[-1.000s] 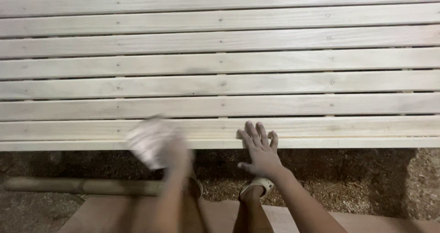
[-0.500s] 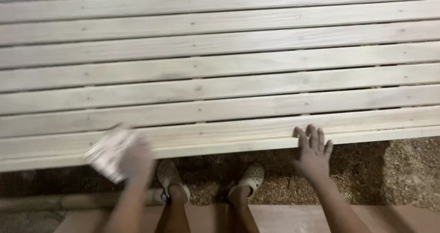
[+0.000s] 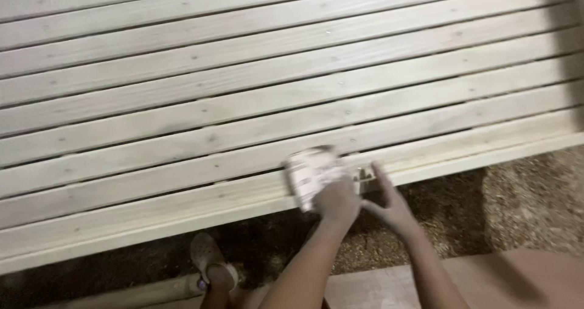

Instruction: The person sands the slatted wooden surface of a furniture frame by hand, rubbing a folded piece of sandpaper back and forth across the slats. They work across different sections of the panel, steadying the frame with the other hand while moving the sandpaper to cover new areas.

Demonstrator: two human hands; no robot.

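head view, nearest the camera: a foot in a pale clog (image 3: 210, 257) stands on dark ground strewn with wood shavings (image 3: 523, 205), beside a long round pole (image 3: 140, 292) lying at the bottom edge. just beyond, both forearms reach up to the front edge of the slatted wooden platform (image 3: 182, 132). the left hand (image 3: 336, 202) is closed around a crumpled whitish sheet with a faint printed pattern, probably sandpaper or a cloth (image 3: 313, 174), pressed flat on the front slat; its fingers are curled over the sheet, blurred by motion. the right hand (image 3: 389, 205) sits just beside it, fingers loosely spread, the index finger stretched up to touch the slat's edge. half a second ago the two hands were well apart, the sheet far to the left and the right hand planted flat near the right; now both meet at one spot, so the rubbing has swept rightward along the front slat and the free hand has shifted from bracing to feeling the edge. farther off, the pale slats run in parallel rows with screw heads (image 3: 347, 111) dotted along them. no packages, labels or signs show.
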